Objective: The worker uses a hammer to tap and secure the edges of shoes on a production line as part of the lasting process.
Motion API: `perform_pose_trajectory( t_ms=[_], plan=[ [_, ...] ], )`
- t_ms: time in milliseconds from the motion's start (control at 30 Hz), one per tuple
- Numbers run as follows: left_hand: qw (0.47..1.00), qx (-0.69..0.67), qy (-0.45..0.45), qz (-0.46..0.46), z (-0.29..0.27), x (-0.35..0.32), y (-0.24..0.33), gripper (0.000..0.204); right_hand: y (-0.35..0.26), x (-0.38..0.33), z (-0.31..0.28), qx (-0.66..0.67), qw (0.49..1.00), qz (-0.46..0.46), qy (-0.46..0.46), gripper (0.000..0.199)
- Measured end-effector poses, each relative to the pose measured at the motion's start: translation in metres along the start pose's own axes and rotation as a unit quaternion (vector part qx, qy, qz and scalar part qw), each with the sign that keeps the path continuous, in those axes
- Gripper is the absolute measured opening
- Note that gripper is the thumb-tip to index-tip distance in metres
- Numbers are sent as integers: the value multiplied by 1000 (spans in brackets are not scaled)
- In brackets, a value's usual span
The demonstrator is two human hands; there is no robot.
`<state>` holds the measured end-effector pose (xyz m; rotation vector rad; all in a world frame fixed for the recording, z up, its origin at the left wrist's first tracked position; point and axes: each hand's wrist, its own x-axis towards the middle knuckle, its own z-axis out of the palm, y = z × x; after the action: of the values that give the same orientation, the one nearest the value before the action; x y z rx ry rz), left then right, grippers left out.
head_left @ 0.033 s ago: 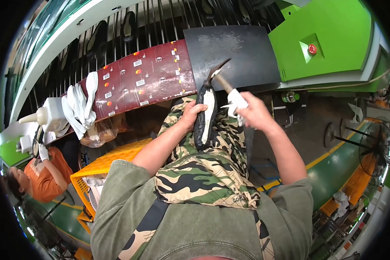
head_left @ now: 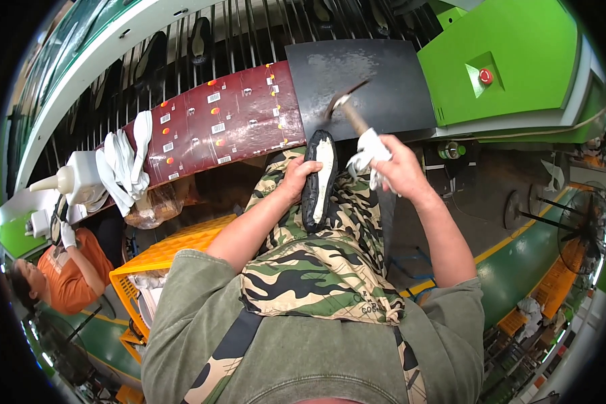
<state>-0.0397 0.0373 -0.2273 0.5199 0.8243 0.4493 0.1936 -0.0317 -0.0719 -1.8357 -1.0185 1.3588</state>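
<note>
My left hand (head_left: pixel 295 176) grips a black shoe (head_left: pixel 318 180) with a white insole face. The shoe stands lengthwise on my lap over a camouflage apron (head_left: pixel 316 269). My right hand (head_left: pixel 398 168) is closed on the handle of a hammer (head_left: pixel 349 113), with a white cloth (head_left: pixel 366 152) bunched around the grip. The hammer head hangs just above and to the right of the shoe's upper end, in front of a black mat (head_left: pixel 377 74).
A dark red sheet (head_left: pixel 222 121) with stickers lies on the bench beside the mat. White insoles (head_left: pixel 124 165) and a white squeeze bottle (head_left: pixel 74 176) sit at left. A yellow crate (head_left: pixel 158 259), a green machine (head_left: pixel 512 54) and a person in orange (head_left: pixel 74 273) surround me.
</note>
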Motion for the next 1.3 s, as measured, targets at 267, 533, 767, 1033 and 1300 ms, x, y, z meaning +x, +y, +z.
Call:
perform_pose_trajectory(
  t_ms=[267,533,767,1033,1300],
  plan=[
    [1000,1,-3,7,0,-1,-2,31,13,-2,-8,90,994,57,-29,36],
    [1000,-9,-3,14,-4,0,-4,36,14,-4,1,69,995,62,-37,40],
    [1000,-21,-18,-1,-10,1,-4,37,35,5,7,121,985,100,-71,34],
    [997,-27,-61,-29,-12,1,6,40,26,29,-26,154,977,88,-117,26],
    [997,-44,-54,-45,-23,8,0,45,27,44,-36,175,968,96,-151,25]
  ],
)
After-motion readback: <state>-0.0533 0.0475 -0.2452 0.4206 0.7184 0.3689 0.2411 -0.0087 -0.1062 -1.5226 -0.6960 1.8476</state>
